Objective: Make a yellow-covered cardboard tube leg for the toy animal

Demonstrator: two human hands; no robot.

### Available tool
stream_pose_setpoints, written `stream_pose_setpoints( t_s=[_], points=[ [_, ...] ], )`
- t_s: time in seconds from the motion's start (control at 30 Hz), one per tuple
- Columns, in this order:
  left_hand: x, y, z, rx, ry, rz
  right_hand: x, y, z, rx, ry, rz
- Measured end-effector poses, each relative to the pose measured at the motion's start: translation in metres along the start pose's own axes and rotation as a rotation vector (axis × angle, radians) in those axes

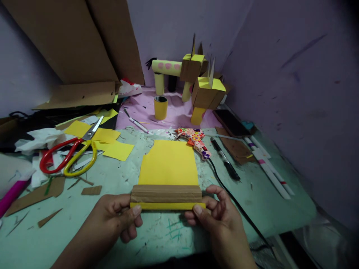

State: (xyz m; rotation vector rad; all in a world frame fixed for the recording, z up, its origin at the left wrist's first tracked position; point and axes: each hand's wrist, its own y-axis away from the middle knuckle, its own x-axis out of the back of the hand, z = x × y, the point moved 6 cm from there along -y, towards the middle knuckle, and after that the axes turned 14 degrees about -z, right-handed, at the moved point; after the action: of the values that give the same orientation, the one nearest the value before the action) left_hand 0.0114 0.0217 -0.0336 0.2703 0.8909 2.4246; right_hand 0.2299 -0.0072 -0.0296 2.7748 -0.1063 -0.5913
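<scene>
A yellow paper sheet point(169, 162) lies before me, its near edge turned up along a rolled or folded strip of brown cardboard point(165, 193). My left hand point(120, 216) pinches the left end of the cardboard and paper edge between thumb and fingers. At the opposite end, my right hand point(215, 213) grips the same edge with its thumb in front, the index finger raised a little. Just beyond the sheet's far right corner rests a flower-patterned glue gun point(196, 140), its black cord running toward the table's front edge.
Red-and-yellow-handled scissors point(81, 151) lie left on yellow scraps point(119, 150). A yellow tube point(160, 108) and cardboard animal figures point(206, 93) stand at the back. Right are a black pen point(225, 158), a phone point(231, 122) and white markers point(266, 168). Cardboard sheets point(84, 37) lean behind.
</scene>
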Motion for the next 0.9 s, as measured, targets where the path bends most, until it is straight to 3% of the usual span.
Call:
stream_pose_setpoints(
  t_s=[0.33, 0.43, 0.5, 0.53, 0.57, 0.6, 0.7, 0.73, 0.9],
  points=[
    [-0.002, 0.003, 0.008, 0.0, 0.017, 0.054, 0.002, -0.001, -0.001, -0.047, 0.019, -0.046],
    [-0.001, 0.001, 0.005, 0.004, -0.003, 0.048, 0.014, 0.011, -0.02, 0.034, 0.314, 0.104],
    [-0.001, 0.0, 0.005, 0.007, -0.008, 0.051, 0.021, 0.026, -0.044, 0.239, 0.648, 0.264],
    [-0.001, 0.0, 0.006, 0.009, -0.009, 0.048, 0.016, 0.032, -0.055, 0.375, 0.816, 0.272],
    [-0.002, 0.0, 0.007, 0.011, -0.01, 0.046, 0.005, 0.036, -0.062, 0.521, 0.966, 0.189],
    [-0.003, 0.0, 0.009, 0.015, -0.011, 0.038, -0.011, 0.039, -0.063, 0.66, 1.09, 0.022],
    [-0.005, 0.001, 0.016, 0.004, -0.007, 0.04, -0.063, 0.046, -0.036, 0.96, 1.311, -0.6],
    [-0.005, 0.002, 0.018, -0.008, -0.001, 0.046, -0.074, 0.046, -0.026, 1.025, 1.367, -0.649],
    [-0.006, 0.004, 0.026, -0.119, 0.037, 0.028, -0.098, 0.038, 0.009, 1.184, 1.458, -0.485]
  ],
)
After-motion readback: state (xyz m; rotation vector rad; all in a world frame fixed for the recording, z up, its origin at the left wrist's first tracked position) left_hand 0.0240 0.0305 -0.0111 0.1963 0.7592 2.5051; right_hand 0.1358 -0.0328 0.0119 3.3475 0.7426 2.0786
